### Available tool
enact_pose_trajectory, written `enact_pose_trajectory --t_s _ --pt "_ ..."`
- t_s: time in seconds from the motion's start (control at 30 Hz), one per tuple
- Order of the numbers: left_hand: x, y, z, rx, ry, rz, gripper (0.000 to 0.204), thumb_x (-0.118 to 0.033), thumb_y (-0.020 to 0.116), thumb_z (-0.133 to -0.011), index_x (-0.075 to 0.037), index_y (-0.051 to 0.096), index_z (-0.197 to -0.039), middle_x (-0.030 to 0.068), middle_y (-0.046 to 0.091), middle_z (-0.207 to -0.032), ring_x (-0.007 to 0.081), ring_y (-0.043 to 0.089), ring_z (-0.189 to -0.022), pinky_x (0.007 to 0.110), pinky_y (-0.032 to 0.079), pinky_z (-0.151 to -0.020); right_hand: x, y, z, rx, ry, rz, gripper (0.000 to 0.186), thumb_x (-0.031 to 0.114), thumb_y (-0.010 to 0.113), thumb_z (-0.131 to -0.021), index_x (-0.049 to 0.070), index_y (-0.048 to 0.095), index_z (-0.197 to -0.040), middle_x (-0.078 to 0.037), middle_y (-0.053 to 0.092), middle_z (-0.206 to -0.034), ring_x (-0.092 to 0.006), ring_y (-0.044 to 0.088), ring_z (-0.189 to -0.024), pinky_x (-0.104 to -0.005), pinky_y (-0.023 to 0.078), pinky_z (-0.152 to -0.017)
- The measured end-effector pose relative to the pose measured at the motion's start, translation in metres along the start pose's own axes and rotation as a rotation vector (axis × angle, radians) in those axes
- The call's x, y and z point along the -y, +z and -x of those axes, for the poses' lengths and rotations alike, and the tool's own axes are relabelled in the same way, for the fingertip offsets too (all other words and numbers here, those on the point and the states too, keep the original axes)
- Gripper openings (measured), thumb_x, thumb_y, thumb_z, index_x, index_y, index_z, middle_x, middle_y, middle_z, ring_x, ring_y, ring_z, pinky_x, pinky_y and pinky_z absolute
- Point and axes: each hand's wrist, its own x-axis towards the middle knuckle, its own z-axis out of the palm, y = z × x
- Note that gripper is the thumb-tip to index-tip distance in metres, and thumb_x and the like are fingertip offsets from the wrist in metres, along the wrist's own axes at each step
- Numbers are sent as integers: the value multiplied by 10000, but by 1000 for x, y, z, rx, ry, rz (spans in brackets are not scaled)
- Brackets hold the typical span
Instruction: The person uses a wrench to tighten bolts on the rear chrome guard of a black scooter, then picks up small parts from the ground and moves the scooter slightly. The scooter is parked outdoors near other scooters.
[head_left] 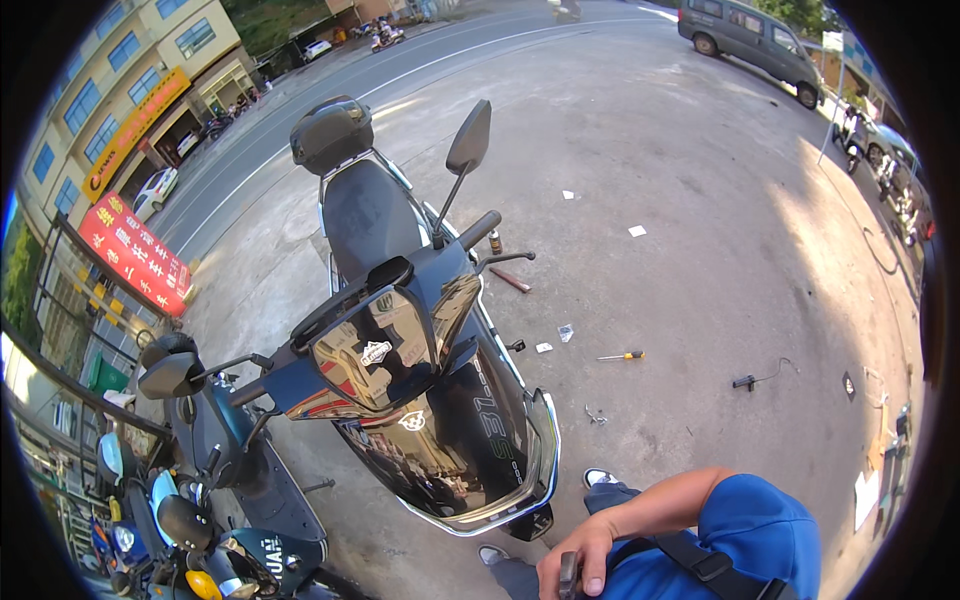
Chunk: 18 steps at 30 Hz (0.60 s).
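My right hand (pixel 582 557) is at the bottom edge, its fingers closed on a small dark object (pixel 568 572), maybe a device, in front of my blue shirt (pixel 760 530) and black strap. My left hand is not in view. Just ahead stands a glossy black scooter (pixel 440 440) with mirrors, a seat (pixel 372 220) and a top box (pixel 330 135). On the concrete to its right lie a yellow-handled screwdriver (pixel 630 355), a small black part with a wire (pixel 744 382), several small paper pieces (pixel 637 231), and a hammer-like tool (pixel 510 278) near a small bottle (pixel 495 242).
Other scooters (pixel 255 510) crowd the left, beside a railing and red sign board (pixel 135 255). A road (pixel 230 130) runs behind, with buildings and cars. A grey van (pixel 750 50) is at the back right. More parked two-wheelers (pixel 890 180) line the right.
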Motion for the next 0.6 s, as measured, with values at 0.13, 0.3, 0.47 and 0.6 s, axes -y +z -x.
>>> enact_pose_trajectory --t_s 0.13,0.3,0.47,0.6 --pt "-14 -107 -3 58 -75 -309 763 -388 726 -885 -57 487 -1529 142 595 -1431 258 554 -1291 400 398 -1138 -20 2 -29 -241 -103 393 516 363 787 -909 -89 706 -1144 -207 722 -1022 -320 685 -959 -413 499 -872" --pt "-21 -219 20 192 -138 -519 692 -381 727 -912 -72 539 -1502 117 641 -1379 232 593 -1227 382 445 -1091 -71 41 -89 -908 31 329 432 273 758 -965 -42 679 -1251 -117 729 -899 -203 683 -840 -345 517 -769" --pt "-48 -251 2 367 -326 -512 568 -344 695 -953 -77 607 -1446 111 686 -1325 267 636 -1171 396 494 -1033 -131 79 -126 -1689 415 682 458 323 743 -981 9 630 -1294 -179 740 -916 -239 733 -835 -382 564 -743" --pt "-85 -240 -27 583 -273 -854 591 -416 580 -1066 -48 515 -1525 88 562 -1509 208 457 -1430 358 308 -1219 -197 88 -128 -2064 395 741 444 221 712 -981 1 589 -1346 -236 740 -999 -392 737 -910 -441 575 -796"
